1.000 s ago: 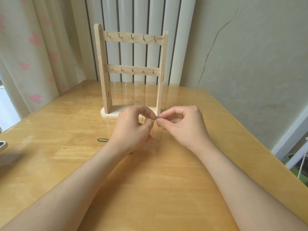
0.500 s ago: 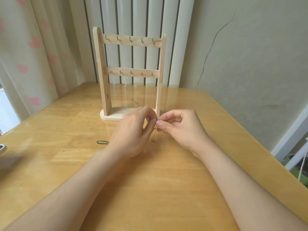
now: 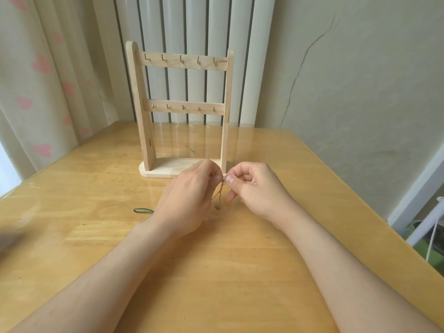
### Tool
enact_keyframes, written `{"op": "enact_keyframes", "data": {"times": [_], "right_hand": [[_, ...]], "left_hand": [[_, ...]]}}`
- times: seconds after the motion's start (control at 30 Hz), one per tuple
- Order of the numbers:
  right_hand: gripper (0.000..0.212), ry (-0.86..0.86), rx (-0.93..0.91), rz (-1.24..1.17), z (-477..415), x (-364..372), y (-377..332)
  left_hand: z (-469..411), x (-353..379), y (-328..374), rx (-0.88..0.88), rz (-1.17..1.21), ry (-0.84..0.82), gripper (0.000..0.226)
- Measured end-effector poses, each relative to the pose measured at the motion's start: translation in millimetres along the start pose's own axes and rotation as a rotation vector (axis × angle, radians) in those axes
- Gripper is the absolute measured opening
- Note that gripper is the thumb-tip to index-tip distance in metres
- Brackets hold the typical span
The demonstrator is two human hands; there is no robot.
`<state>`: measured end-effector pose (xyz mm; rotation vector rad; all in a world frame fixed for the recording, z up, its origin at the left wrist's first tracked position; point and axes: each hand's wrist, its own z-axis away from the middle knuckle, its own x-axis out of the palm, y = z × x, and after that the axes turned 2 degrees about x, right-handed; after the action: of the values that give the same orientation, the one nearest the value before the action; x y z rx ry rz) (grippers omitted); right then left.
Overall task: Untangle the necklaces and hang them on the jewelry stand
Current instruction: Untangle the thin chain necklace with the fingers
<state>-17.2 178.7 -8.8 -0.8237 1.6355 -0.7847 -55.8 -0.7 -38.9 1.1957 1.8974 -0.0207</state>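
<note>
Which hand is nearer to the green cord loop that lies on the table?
The left. The left hand is just beside the green cord loop, whose end disappears behind it; the right hand is farther off, on the other side of the left hand.

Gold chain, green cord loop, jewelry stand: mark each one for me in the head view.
gold chain (image 3: 220, 193): head view, mid-length of the hanging strand.
green cord loop (image 3: 141, 210): head view, middle of the loop.
jewelry stand (image 3: 185, 108): head view, middle of its lower hook rail.
</note>
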Motion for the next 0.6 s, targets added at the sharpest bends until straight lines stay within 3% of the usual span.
{"op": "enact_keyframes", "data": {"times": [0.3, 0.47, 0.6], "right_hand": [[0.022, -0.133, 0.087, 0.05, -1.1, -1.3, 1.3], [0.021, -0.319, 0.176, -0.27, -0.5, -0.9, -0.3], [0.022, -0.243, 0.137, -0.271, -1.6, -2.6, -0.4]], "left_hand": [[2.8, -2.5, 1.4, 0.088, -0.076, -0.036, 0.005], [1.8, -7.2, -6.3, 0.06, -0.101, 0.014, 0.007], [-0.6, -8.6, -5.1, 0.021, 0.004, 0.007, 0.013]]}}
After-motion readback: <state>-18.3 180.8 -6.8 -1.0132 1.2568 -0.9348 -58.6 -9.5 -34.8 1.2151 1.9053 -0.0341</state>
